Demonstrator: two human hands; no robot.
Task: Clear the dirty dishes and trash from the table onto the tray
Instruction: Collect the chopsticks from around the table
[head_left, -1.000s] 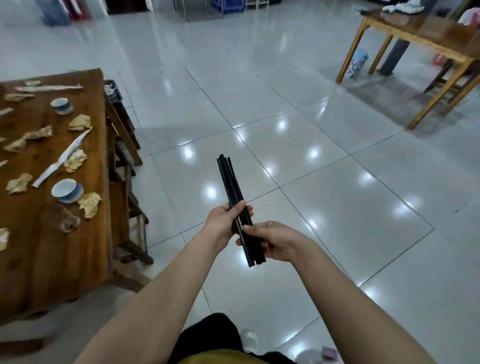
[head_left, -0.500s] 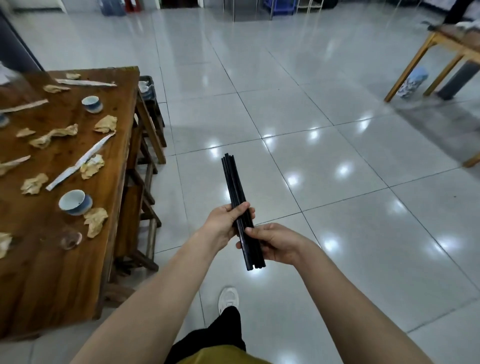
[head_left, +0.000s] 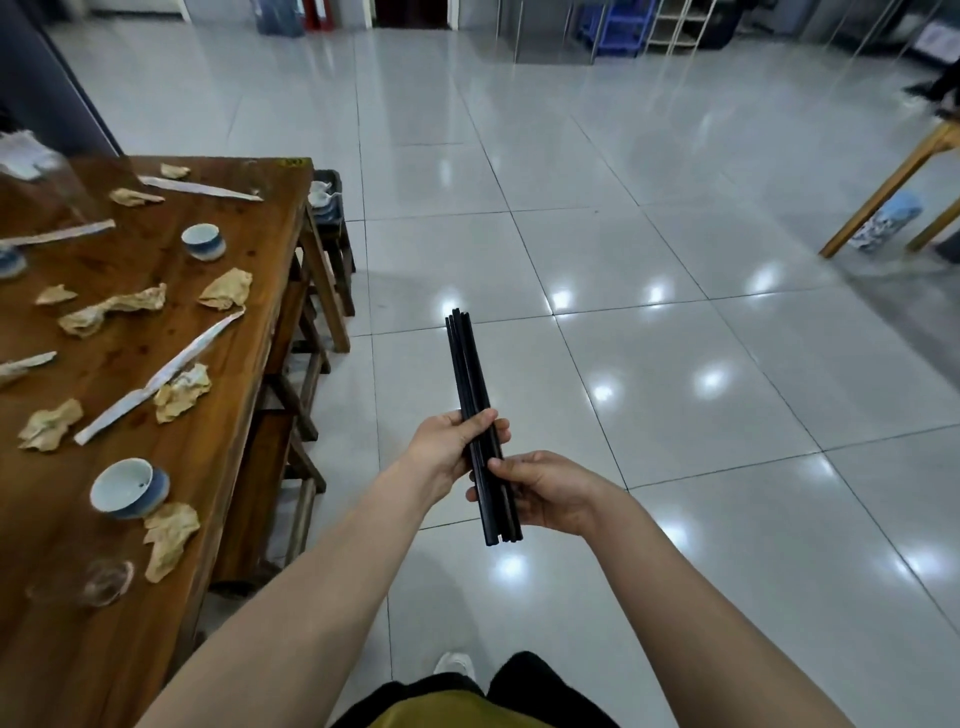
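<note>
The bundle of black chopsticks (head_left: 470, 374) is off the table's right side, out over the tiled floor, held nearly upright with its tips pointing away from the person. The left hand (head_left: 447, 447) wraps its fingers and thumb around the middle, and the right hand (head_left: 550, 491) pinches the lower part with the butt ends sticking out below. This two-handed hold looks meant to square the sticks into one tight sheaf so none slips while carried. On the wooden table (head_left: 52, 670) the rest of the clearing is not yet done. A blue-and-white teacup (head_left: 127, 488) lies tipped near its right edge, with a crumpled napkin (head_left: 169, 538) touching it and a clear glass (head_left: 106, 582) just nearer. A long white chopstick sleeve (head_left: 161, 376) lies farther along the top, among more napkin scraps. A dark bin (head_left: 327, 200) holding white crockery stands beyond the table's far right corner. Whether it serves as the tray, I cannot tell.
</note>
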